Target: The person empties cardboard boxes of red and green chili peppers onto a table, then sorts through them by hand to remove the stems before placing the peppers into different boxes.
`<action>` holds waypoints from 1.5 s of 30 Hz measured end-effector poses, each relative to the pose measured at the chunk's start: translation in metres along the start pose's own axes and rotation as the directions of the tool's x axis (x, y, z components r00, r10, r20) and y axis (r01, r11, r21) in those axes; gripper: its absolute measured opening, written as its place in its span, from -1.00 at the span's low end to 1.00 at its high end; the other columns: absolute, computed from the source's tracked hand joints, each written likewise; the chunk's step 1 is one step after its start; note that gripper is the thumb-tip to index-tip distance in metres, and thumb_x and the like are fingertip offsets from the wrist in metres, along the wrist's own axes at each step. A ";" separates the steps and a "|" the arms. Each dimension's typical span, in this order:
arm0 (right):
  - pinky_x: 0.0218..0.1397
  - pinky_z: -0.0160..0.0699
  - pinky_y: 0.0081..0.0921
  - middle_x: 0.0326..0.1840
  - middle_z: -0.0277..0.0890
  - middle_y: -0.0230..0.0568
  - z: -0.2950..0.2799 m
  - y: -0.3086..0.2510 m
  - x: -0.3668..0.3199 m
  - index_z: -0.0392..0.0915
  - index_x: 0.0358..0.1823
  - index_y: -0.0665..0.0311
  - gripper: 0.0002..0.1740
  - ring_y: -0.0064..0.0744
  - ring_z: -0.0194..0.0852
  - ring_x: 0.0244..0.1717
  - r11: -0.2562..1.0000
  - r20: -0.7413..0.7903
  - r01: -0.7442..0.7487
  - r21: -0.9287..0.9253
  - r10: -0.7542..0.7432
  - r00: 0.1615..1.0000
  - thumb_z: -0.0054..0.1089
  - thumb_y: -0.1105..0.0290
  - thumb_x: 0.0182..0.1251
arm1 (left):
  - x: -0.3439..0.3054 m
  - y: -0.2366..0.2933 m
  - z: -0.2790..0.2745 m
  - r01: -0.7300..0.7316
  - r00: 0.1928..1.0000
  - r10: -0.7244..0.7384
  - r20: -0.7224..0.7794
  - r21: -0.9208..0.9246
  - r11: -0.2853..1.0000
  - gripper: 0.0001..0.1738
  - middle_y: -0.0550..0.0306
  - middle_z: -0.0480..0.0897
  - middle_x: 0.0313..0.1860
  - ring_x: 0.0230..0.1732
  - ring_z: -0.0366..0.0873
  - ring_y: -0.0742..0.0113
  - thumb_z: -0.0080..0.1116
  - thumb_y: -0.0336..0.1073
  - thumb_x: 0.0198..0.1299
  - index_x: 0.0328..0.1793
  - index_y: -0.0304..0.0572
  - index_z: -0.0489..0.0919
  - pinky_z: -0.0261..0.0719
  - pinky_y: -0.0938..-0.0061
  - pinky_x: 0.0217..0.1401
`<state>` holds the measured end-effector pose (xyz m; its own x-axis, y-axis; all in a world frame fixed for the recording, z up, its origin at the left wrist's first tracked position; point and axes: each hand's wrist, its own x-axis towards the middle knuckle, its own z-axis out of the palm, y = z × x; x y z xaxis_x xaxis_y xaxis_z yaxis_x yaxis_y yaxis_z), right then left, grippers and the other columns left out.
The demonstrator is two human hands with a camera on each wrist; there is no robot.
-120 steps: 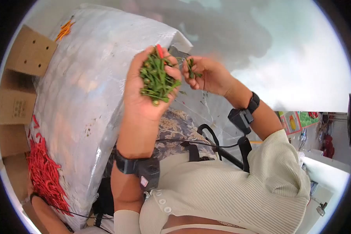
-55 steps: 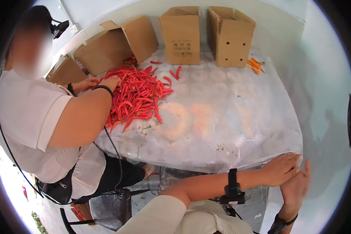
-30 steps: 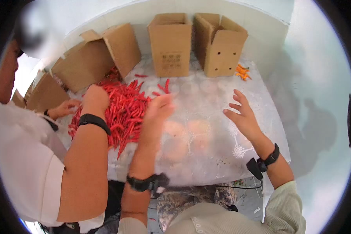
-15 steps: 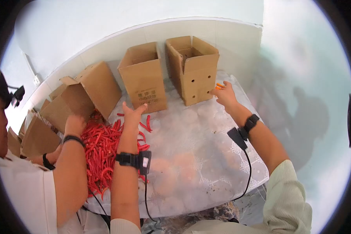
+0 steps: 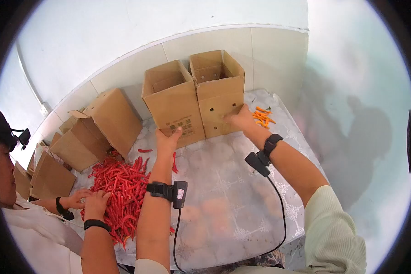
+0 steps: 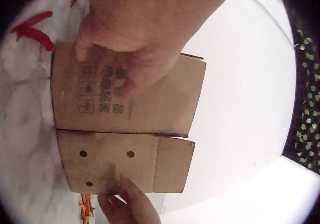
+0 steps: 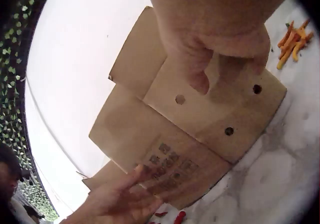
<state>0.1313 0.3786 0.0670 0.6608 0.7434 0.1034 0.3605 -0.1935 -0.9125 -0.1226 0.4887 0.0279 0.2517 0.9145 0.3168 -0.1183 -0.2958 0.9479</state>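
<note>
So far, left hand [image 5: 168, 140] laid flat on printed box [image 5: 173, 107], right hand [image 5: 239, 121] pressed flat on holed box [image 5: 219, 91]; neither box gripped or lifted; red chillies [image 5: 118, 192] left loose.

The two upright boxes [image 5: 196, 107] are matt brown corrugated cardboard, the right one punched with holes. Glossy clear plastic over white lace-patterned cloth covers the desk [image 5: 233, 192]. The red chillies [image 5: 118, 192] look smooth and shiny.
</note>
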 end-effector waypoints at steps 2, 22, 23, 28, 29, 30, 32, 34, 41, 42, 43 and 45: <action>0.20 0.39 -0.28 0.10 0.44 0.08 0.001 0.001 -0.001 0.19 0.24 0.48 -0.12 -0.08 0.43 0.13 0.992 -0.078 0.016 -0.122 -0.026 0.997 0.44 0.27 -0.10 | -0.004 0.001 0.005 0.030 0.999 -0.029 -0.029 0.031 0.999 -0.23 -0.09 0.47 0.12 0.13 0.44 0.16 0.38 -0.37 -0.03 0.28 -0.37 0.21 0.39 0.33 0.17; 0.20 0.35 -0.16 0.18 0.47 -0.10 0.022 -0.218 0.018 0.54 0.11 0.16 -0.32 -0.09 0.42 0.20 0.625 0.242 0.270 -0.732 -0.132 0.961 0.04 -0.20 0.16 | -0.056 0.068 -0.001 0.360 0.902 -0.399 -0.164 -0.225 0.905 -0.32 0.01 0.43 0.14 0.16 0.38 0.23 0.20 -0.38 0.07 0.35 -0.21 0.25 0.30 0.33 0.23; 0.19 0.37 -0.19 0.18 0.48 -0.10 0.027 -0.221 0.020 0.55 0.10 0.17 -0.32 -0.10 0.43 0.19 0.623 0.257 0.268 -0.734 -0.111 0.960 0.07 -0.20 0.13 | -0.061 0.055 -0.004 0.370 0.901 -0.419 -0.114 -0.306 0.877 -0.34 0.06 0.42 0.17 0.20 0.35 0.24 0.17 -0.33 0.11 0.37 -0.14 0.24 0.27 0.26 0.23; 0.12 0.46 -0.21 0.04 0.54 0.06 0.062 -0.189 0.072 0.62 -0.10 0.32 -0.60 -0.02 0.52 0.07 0.668 0.268 0.260 -0.697 -0.095 0.959 0.18 0.22 0.08 | -0.101 0.027 -0.013 0.430 0.900 -0.401 0.172 -0.506 0.748 -0.44 0.13 0.40 0.27 0.30 0.29 0.21 -0.02 -0.05 0.29 0.38 -0.02 0.25 0.27 0.12 0.26; 0.09 0.48 -0.20 0.01 0.54 0.08 0.069 -0.184 0.082 0.63 -0.12 0.33 -0.62 0.01 0.53 0.05 0.637 0.267 0.280 -0.718 -0.119 0.956 0.15 0.26 0.07 | -0.104 0.007 -0.017 0.428 0.904 -0.349 0.248 -0.525 0.736 -0.43 0.12 0.39 0.28 0.30 0.30 0.20 -0.05 -0.02 0.31 0.38 -0.03 0.25 0.29 0.13 0.26; 0.07 0.49 -0.20 -0.01 0.54 0.11 0.073 -0.180 0.090 0.64 -0.14 0.34 -0.64 0.03 0.53 0.02 0.604 0.264 0.293 -0.741 -0.140 0.954 0.12 0.29 0.06 | -0.107 -0.010 -0.019 0.431 0.899 -0.293 0.324 -0.543 0.721 -0.43 0.12 0.39 0.28 0.31 0.30 0.19 -0.08 0.01 0.32 0.38 -0.05 0.25 0.31 0.15 0.26; 0.00 0.54 -0.18 -0.11 0.56 0.18 0.082 -0.165 0.109 0.65 -0.24 0.37 -0.68 0.12 0.56 -0.07 0.564 0.250 0.327 -0.758 -0.212 0.945 0.10 0.34 0.03 | -0.116 -0.034 -0.017 0.494 0.870 -0.358 0.340 -0.618 0.612 -0.37 0.02 0.36 0.30 0.29 0.31 0.12 -0.06 0.06 0.31 0.41 -0.07 0.20 0.33 0.17 0.26; -0.01 0.54 -0.17 -0.14 0.56 0.18 0.087 -0.149 0.127 0.65 -0.28 0.39 -0.69 0.11 0.56 -0.09 0.426 0.341 0.466 -0.776 -0.339 0.877 0.10 0.35 0.01 | -0.120 -0.032 -0.012 0.538 0.831 -0.427 0.355 -0.706 0.461 -0.30 -0.10 0.30 0.33 0.30 0.30 0.05 -0.03 0.11 0.28 0.43 -0.08 0.16 0.33 0.17 0.27; -0.12 0.53 -0.15 -0.34 0.59 0.08 0.033 -0.185 0.025 0.66 -0.34 0.32 -0.62 0.14 0.55 -0.20 0.438 0.261 0.469 -0.767 -0.454 0.852 0.38 0.16 -0.11 | -0.121 -0.026 -0.015 0.446 0.779 -0.541 0.316 -0.886 0.126 -0.05 -0.25 0.05 0.41 0.37 0.14 -0.03 0.14 0.35 0.05 0.46 0.13 0.07 0.28 0.17 0.30; -0.11 0.51 -0.15 -0.34 0.58 0.08 0.021 -0.191 0.009 0.65 -0.33 0.32 -0.62 0.13 0.55 -0.20 0.361 0.320 0.550 -0.753 -0.529 0.786 0.37 0.16 -0.10 | -0.119 -0.028 -0.015 0.434 0.776 -0.562 0.286 -0.889 0.148 -0.04 -0.20 0.06 0.41 0.39 0.12 0.00 0.15 0.39 0.00 0.45 0.20 0.09 0.27 0.18 0.30; -0.10 0.50 -0.15 -0.35 0.58 0.07 0.004 -0.194 -0.007 0.64 -0.32 0.32 -0.62 0.13 0.54 -0.19 0.277 0.378 0.620 -0.734 -0.592 0.712 0.37 0.17 -0.09 | -0.120 -0.026 -0.015 0.445 0.775 -0.570 0.274 -0.877 0.183 -0.06 -0.18 0.08 0.40 0.38 0.12 0.02 0.15 0.39 0.01 0.44 0.22 0.11 0.27 0.18 0.30; -0.08 0.47 -0.16 -0.34 0.56 0.08 -0.029 -0.201 -0.045 0.61 -0.32 0.35 -0.62 0.12 0.51 -0.17 0.179 0.441 0.699 -0.692 -0.661 0.607 0.36 0.19 -0.07 | -0.124 -0.018 -0.011 0.469 0.786 -0.549 0.283 -0.852 0.233 -0.12 -0.14 0.14 0.36 0.38 0.13 0.06 0.13 0.37 0.04 0.42 0.25 0.15 0.28 0.18 0.29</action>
<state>0.0481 0.3654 0.2568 -0.1282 0.8614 0.4914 0.9823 0.0419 0.1827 -0.1619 0.3832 -0.0292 0.5348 0.8035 -0.2616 -0.7277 0.5953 0.3407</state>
